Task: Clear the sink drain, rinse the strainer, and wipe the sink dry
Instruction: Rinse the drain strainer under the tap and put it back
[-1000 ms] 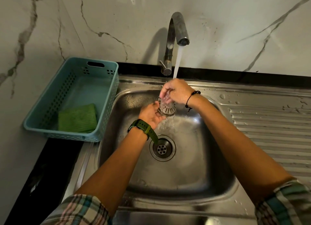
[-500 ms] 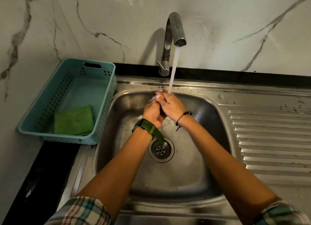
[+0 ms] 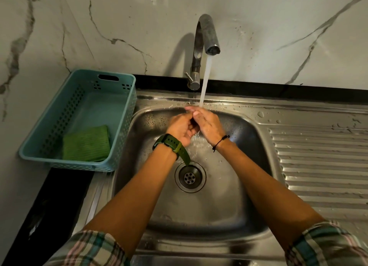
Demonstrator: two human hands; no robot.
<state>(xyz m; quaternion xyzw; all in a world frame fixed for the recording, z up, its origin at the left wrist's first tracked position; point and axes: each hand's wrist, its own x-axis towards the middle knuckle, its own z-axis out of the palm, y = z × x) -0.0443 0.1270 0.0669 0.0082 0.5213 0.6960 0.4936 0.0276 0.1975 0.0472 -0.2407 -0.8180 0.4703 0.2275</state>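
My left hand point(image 3: 180, 129), with a green watch on the wrist, and my right hand point(image 3: 209, 124), with a black cord bracelet, are cupped together over the back of the steel sink point(image 3: 219, 216). Both close around the metal strainer, which is almost wholly hidden between the palms. Water point(image 3: 205, 82) runs from the curved tap point(image 3: 207, 32) onto my fingertips and spills down between the wrists. The drain point(image 3: 190, 176) lies open in the basin floor below my hands, with no strainer in it.
A teal plastic basket point(image 3: 127, 114) stands on the counter left of the sink, holding a folded green cloth point(image 3: 86, 143). The ribbed, wet drainboard point(image 3: 318, 166) extends to the right. A marble wall rises behind the tap.
A second ago the strainer showed between my hands under the stream. My hands have since closed together around it and shifted slightly toward the basin's back rim.
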